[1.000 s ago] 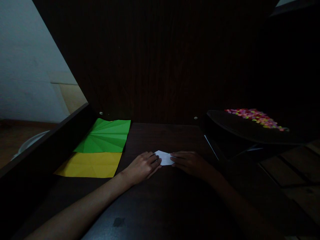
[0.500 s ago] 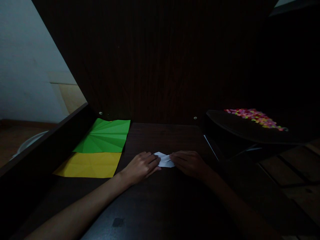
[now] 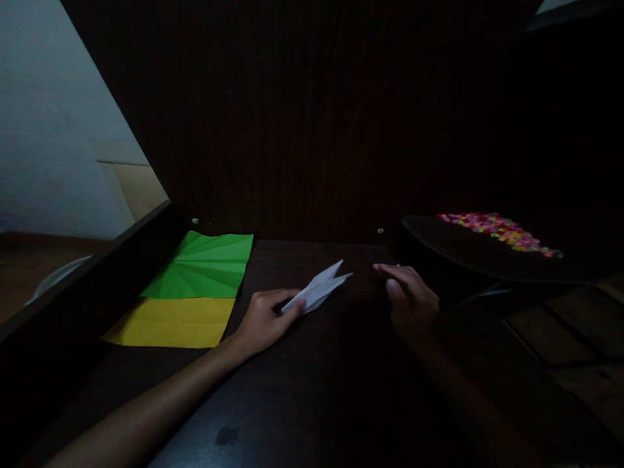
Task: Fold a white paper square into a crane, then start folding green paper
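A folded white paper (image 3: pixel 320 290) with two pointed ends is pinched between the thumb and fingers of my left hand (image 3: pixel 271 322). It tilts up to the right, its two points spread a little apart. My right hand (image 3: pixel 412 300) is off to the right, apart from the paper, with fingers stretched out and nothing seen in them. Left of my left hand, a creased green sheet (image 3: pixel 209 263) lies on the dark table (image 3: pixel 287 396), overlapping a creased yellow sheet (image 3: pixel 175 323) in front of it.
A dark board (image 3: pixel 302 130) rises at the back of the table. At the right, a curved dark surface (image 3: pixel 463 250) bears a strip of small multicoloured pieces (image 3: pixel 507 231). A raised dark edge (image 3: pixel 92 266) runs along the left side. The light is dim.
Both hands were on the white paper, which lay flat on the table. Now my left hand has lifted and turned it, and my right hand has let go and moved right.
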Demonstrator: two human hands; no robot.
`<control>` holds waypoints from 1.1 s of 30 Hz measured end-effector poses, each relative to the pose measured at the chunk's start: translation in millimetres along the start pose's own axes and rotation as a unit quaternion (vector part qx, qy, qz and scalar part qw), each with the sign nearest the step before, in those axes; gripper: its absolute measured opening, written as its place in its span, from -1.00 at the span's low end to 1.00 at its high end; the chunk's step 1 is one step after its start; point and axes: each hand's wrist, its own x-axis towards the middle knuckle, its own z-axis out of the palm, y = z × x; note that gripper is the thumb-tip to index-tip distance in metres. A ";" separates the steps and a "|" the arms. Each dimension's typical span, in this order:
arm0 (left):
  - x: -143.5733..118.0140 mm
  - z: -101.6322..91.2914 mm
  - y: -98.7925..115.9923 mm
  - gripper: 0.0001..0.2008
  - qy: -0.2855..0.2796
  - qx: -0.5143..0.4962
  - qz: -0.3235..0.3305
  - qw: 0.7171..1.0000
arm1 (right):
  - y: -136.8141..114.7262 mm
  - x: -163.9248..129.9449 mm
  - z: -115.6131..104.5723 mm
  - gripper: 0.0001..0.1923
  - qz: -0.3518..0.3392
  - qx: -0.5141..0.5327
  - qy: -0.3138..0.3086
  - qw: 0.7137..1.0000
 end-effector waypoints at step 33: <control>-7.5 17.0 4.6 -0.64 -0.138 -0.433 -0.298 0.840 | -34.0 -37.6 59.1 -0.47 0.462 0.368 -0.285 0.755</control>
